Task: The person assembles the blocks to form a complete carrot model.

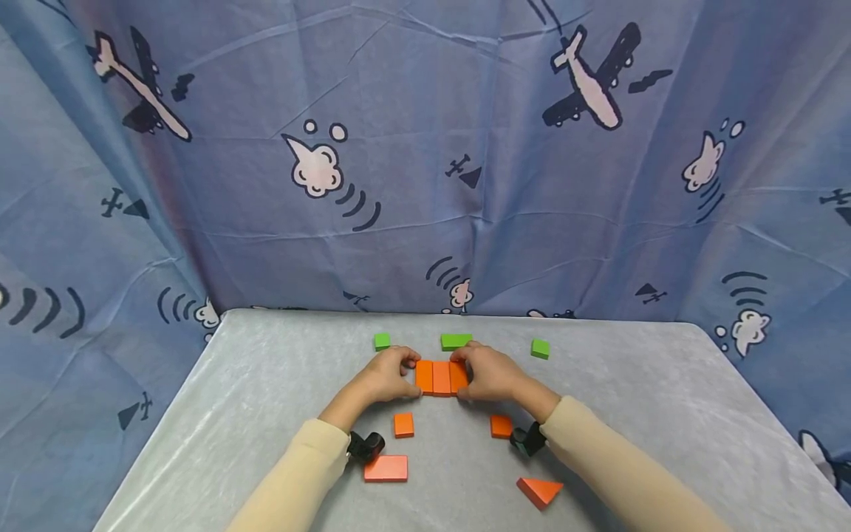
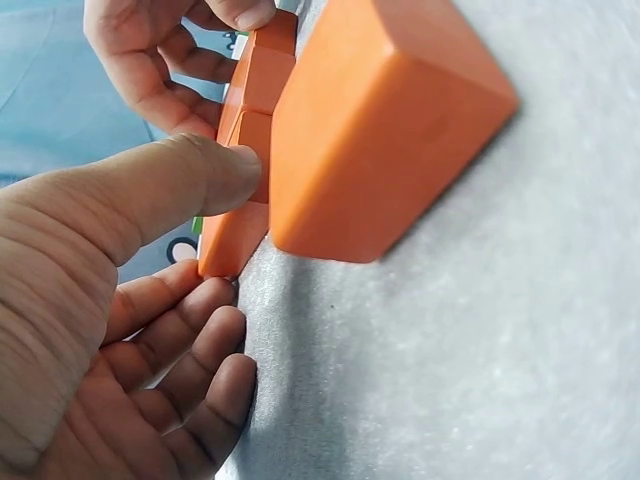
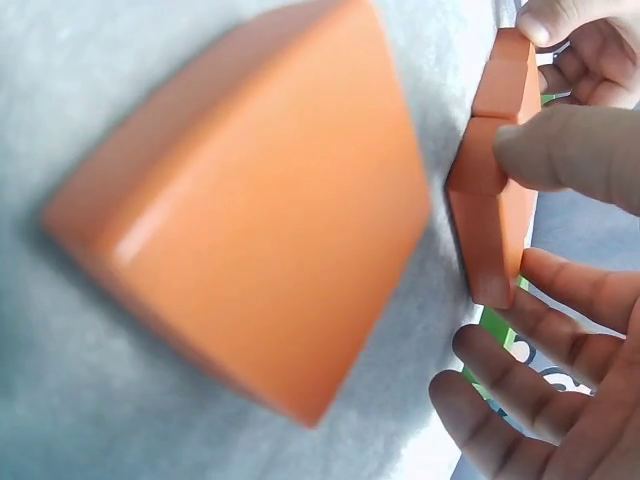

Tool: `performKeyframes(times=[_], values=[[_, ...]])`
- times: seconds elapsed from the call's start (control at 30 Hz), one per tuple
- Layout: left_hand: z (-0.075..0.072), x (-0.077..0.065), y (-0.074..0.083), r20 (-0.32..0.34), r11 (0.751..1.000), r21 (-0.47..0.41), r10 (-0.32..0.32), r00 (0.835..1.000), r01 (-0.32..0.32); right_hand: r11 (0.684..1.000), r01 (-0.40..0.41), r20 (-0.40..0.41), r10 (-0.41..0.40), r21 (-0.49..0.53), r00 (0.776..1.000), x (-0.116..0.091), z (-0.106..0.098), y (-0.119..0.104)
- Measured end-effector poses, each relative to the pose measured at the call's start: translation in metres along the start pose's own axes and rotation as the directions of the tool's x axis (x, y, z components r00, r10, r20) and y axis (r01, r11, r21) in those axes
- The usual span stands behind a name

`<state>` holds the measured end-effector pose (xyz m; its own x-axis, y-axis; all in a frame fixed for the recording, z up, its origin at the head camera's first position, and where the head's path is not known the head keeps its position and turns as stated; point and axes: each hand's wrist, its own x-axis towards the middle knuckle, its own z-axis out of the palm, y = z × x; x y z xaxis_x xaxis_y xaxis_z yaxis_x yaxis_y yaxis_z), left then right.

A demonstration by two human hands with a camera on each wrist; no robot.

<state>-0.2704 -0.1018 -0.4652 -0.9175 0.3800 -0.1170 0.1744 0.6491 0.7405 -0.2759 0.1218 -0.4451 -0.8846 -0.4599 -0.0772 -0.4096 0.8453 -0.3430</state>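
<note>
— As three orange blocks (image 1: 442,378) sit touching, side by side, on the grey table (image 1: 266,384), which step?
— Squaring up the row, I judge, just nearer than the long green block (image 1: 456,341).
— Grip?
— Left hand (image 1: 384,375) pinches the left block (image 1: 424,377) at its near and far ends; right hand (image 1: 495,372) likewise the right block (image 1: 459,378).
— Next move?
— Probably calls for light, even inward pressure, then a clean release.
— Bearing?
— Each block's long axis runs near to far; the row lies left to right.
</note>
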Motion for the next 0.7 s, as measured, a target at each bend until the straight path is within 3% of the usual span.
performKeyframes(times=[0.33,0.7], values=[[0.0,-0.002,0.0,-0.007,1.0,-0.001,-0.004,1.0,0.004,0.995,-0.02,-0.042,0.024,0.094,0.999,0.006,-0.01,0.004],[0.001,-0.001,0.001,-0.009,1.0,0.006,0.008,1.0,-0.008,0.997,-0.062,-0.068,0.065,0.041,0.996,0.029,-0.019,0.018]])
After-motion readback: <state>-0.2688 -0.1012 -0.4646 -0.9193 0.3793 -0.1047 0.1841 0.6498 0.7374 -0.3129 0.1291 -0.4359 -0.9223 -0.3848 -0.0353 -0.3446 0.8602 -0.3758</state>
